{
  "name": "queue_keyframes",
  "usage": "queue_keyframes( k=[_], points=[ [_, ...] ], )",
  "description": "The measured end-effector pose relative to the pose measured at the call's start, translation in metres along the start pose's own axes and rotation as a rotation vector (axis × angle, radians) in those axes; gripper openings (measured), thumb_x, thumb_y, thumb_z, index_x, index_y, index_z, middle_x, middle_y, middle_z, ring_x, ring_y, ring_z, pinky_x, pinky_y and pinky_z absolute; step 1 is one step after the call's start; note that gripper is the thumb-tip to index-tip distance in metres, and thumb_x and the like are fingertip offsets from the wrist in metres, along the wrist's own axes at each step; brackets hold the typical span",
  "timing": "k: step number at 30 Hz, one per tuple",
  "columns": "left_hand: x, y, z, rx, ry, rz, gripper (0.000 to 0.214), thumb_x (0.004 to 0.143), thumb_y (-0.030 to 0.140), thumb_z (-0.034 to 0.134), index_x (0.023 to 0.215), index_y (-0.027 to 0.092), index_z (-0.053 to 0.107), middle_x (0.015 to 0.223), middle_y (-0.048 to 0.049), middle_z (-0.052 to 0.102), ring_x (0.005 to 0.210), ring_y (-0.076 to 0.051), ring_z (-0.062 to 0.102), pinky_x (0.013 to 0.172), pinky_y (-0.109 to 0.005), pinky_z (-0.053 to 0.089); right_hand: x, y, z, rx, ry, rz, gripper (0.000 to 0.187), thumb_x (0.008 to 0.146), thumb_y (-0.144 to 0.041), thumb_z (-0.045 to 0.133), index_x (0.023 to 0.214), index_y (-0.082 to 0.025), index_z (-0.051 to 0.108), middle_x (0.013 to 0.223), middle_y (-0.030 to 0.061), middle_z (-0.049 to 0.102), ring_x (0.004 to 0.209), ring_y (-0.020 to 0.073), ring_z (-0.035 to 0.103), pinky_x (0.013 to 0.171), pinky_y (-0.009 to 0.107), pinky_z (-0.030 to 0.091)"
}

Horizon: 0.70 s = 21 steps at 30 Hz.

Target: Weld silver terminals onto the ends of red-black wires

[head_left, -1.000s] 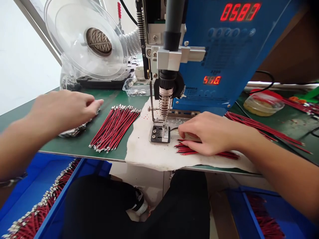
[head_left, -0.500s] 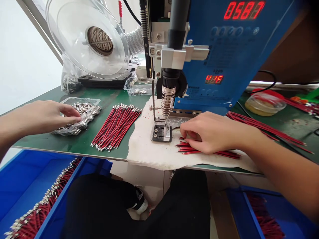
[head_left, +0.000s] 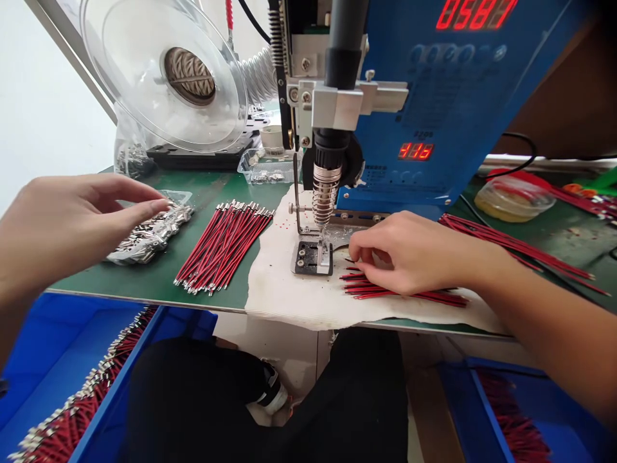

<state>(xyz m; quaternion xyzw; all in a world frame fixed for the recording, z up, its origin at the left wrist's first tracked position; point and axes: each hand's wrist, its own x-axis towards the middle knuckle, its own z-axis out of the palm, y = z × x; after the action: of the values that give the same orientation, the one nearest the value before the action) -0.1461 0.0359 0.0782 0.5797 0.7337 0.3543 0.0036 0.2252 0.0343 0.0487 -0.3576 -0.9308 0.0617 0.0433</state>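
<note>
My left hand (head_left: 91,222) is raised over a clear plastic tray (head_left: 180,195) of small metal connectors (head_left: 157,236). Its thumb and index finger are pinched together; whatever sits at the tips is too small to make out. On a whitish cloth, my right hand (head_left: 405,254) pinches a thin red-and-black wire (head_left: 351,260), whose end pokes out left of the fingertips. Beneath that hand lies a loose bundle of red-and-black wires (head_left: 359,287). Between the hands, a soldering machine's spring-wrapped head (head_left: 326,193) points down at a small black-and-metal fixture (head_left: 313,258).
A pile of wires with metal ends (head_left: 224,247) lies left of the cloth (head_left: 284,302). The blue machine body (head_left: 409,116) rises behind. Blue bins (head_left: 116,392) holding wires stand below the table edge at both sides. A fume extractor hood (head_left: 139,77) is at back left.
My left hand has lifted from the connectors, its thumb and index finger closing together. My right hand stays over the wires, with a wire end now showing at its fingertips.
</note>
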Motion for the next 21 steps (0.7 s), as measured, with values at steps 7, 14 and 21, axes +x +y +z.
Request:
queue_keyframes(
  k=[7,14,21],
  points=[
    [-0.048,0.046,0.038,-0.620,-0.002,0.193,0.010,0.074,0.019,0.082,0.082,0.014,0.079,0.052,0.0040,0.059,0.043,-0.003,0.041,0.041,-0.017,0.026,0.001,0.003,0.002,0.220,0.056,-0.039,0.015,0.080,-0.015,0.062,0.092,-0.022,0.065,0.069,-0.0079,0.068,0.059,0.0093,0.057,0.058,0.023,0.038],
    [-0.078,0.084,0.085,-1.229,-0.169,-0.049,0.005,0.079,0.015,0.075,0.078,0.017,0.070,0.060,0.0020,0.053,0.044,-0.005,0.035,0.038,-0.021,0.022,0.002,0.002,0.004,0.345,0.179,-0.099,0.004,0.088,-0.017,0.064,0.090,-0.019,0.066,0.071,-0.0044,0.067,0.061,0.0090,0.059,0.056,0.020,0.045],
    [-0.102,0.080,0.101,-1.169,-0.341,-0.166,0.010,0.082,0.026,0.079,0.083,0.019,0.073,0.062,0.0035,0.051,0.047,-0.004,0.031,0.042,-0.019,0.024,0.007,0.001,0.009,0.352,0.405,-0.101,0.007,0.094,-0.021,0.066,0.094,-0.016,0.071,0.087,0.0002,0.069,0.068,0.0091,0.061,0.064,0.022,0.048]
  ],
)
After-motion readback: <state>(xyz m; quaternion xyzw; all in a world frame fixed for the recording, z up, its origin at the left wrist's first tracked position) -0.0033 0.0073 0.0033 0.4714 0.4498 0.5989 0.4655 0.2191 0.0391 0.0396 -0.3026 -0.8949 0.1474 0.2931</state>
